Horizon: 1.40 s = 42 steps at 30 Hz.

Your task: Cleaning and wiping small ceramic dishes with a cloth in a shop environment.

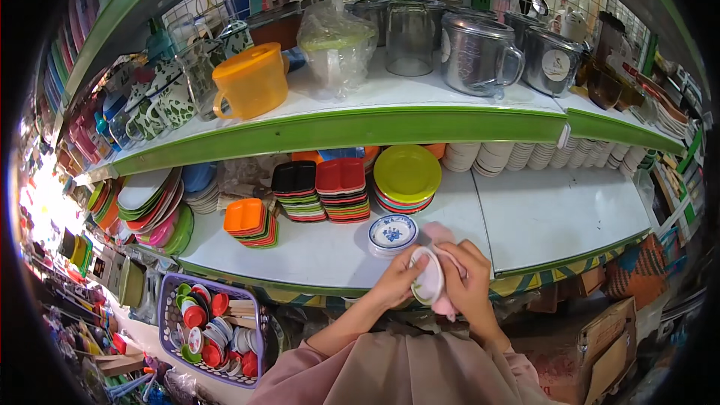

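Observation:
My left hand [397,280] grips the rim of a small white dish [428,277], which is tilted on its side in front of the shelf edge. My right hand [468,279] holds a pink cloth [443,307] against the same dish, its fingers bunched around the fabric. One end of the cloth sticks up behind the dish. Just beyond my left hand, a short stack of small dishes with a blue flower pattern [392,230] stands on the white shelf [332,253]. Behind that stack rises a pile of round plates, topped by a lime-green plate [407,173].
Stacks of divided trays [341,191] stand left of the plates. White bowls [462,156] line the shelf's back. Overhead runs a green-edged shelf [337,126] bearing an orange pitcher [251,81] and metal mugs [476,56]. A purple basket [209,287] of small dishes sits lower left; cardboard boxes [604,343] lie lower right.

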Each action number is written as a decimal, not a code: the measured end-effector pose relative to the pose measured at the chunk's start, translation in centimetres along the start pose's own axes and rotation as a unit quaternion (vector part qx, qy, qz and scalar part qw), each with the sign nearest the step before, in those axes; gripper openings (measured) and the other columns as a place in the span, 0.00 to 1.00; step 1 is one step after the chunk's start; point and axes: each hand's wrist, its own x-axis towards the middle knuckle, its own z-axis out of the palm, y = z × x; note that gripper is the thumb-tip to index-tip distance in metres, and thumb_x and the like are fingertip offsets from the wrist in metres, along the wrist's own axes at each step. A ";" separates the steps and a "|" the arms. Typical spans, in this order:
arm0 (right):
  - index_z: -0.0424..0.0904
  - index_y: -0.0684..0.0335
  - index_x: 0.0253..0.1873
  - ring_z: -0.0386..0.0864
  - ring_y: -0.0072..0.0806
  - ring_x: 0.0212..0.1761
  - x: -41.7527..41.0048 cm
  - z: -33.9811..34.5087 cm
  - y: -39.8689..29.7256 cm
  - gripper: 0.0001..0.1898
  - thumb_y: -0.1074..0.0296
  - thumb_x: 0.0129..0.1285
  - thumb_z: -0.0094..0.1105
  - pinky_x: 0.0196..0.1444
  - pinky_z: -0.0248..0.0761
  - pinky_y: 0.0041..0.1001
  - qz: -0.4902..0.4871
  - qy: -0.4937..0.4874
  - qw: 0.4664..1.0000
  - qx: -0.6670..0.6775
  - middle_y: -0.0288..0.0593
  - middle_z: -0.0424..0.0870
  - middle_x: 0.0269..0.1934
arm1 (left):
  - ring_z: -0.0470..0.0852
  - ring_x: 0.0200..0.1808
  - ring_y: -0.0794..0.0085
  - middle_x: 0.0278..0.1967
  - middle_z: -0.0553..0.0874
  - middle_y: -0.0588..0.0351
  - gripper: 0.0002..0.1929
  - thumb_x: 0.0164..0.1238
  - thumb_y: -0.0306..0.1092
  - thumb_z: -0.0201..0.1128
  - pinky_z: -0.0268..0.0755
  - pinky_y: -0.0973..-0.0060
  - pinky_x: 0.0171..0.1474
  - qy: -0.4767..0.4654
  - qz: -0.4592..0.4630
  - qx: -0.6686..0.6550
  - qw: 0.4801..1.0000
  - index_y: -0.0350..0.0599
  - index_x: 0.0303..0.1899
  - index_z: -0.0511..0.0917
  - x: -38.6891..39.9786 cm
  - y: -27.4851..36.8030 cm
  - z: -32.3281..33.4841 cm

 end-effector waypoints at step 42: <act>0.80 0.70 0.47 0.77 0.27 0.36 -1.6 -4.7 -3.0 0.10 0.78 0.62 0.56 0.40 0.69 0.23 0.113 -0.194 0.969 0.104 0.44 0.79 0.35 | 0.75 0.26 0.79 0.24 0.78 0.59 0.09 0.63 0.21 0.65 0.67 0.81 0.30 0.121 0.494 0.124 0.852 0.41 0.39 0.72 1.1 -1.0 -3.2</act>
